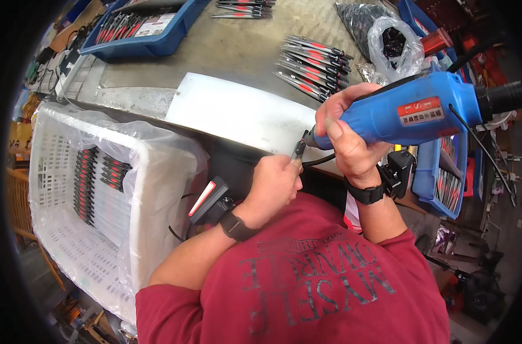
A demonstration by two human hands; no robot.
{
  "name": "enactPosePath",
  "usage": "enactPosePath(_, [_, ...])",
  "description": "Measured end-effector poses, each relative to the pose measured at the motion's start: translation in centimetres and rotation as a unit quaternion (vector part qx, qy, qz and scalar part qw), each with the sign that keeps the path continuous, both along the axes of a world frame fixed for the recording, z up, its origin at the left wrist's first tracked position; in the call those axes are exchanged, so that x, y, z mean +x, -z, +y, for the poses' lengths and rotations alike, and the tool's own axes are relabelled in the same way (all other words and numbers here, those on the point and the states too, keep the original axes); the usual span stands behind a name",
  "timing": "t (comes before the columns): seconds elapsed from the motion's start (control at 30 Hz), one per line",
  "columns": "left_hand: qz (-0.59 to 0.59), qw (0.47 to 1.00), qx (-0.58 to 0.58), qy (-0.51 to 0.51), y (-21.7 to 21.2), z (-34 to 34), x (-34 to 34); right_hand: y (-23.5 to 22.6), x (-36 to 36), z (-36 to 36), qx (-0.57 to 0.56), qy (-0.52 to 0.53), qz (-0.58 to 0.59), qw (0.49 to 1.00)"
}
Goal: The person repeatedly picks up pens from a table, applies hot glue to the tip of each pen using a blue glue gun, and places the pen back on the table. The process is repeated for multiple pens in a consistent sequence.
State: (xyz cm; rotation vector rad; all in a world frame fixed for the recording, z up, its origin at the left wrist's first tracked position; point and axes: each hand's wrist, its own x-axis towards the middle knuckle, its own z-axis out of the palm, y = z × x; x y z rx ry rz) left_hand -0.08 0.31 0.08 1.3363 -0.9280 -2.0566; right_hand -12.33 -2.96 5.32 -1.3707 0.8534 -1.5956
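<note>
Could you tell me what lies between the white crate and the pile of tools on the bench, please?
In the head view, a curved white panel lies between the white crate and the pile of tools.

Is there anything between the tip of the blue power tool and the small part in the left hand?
Nothing visible. The blue power tool, gripped by the right hand, points its tip straight at the small dark part pinched in the left hand, over the white panel.

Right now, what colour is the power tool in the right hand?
Blue, with a red label; the power tool shows clearly in the head view.
</note>
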Motion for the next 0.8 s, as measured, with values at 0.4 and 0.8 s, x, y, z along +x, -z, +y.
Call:
enactPosePath(0.4, [0.032,0.999,0.017,-0.025,0.4,0.1,0.1,0.6,0.4,-1.5,-0.047,0.006,0.172,0.984])
enactPosePath(0.8, [0.06,0.988,-0.146,0.004,-2.0,-2.8,2.2,-1.5,-3.2,2.1,-0.028,0.137,-0.121,0.983])
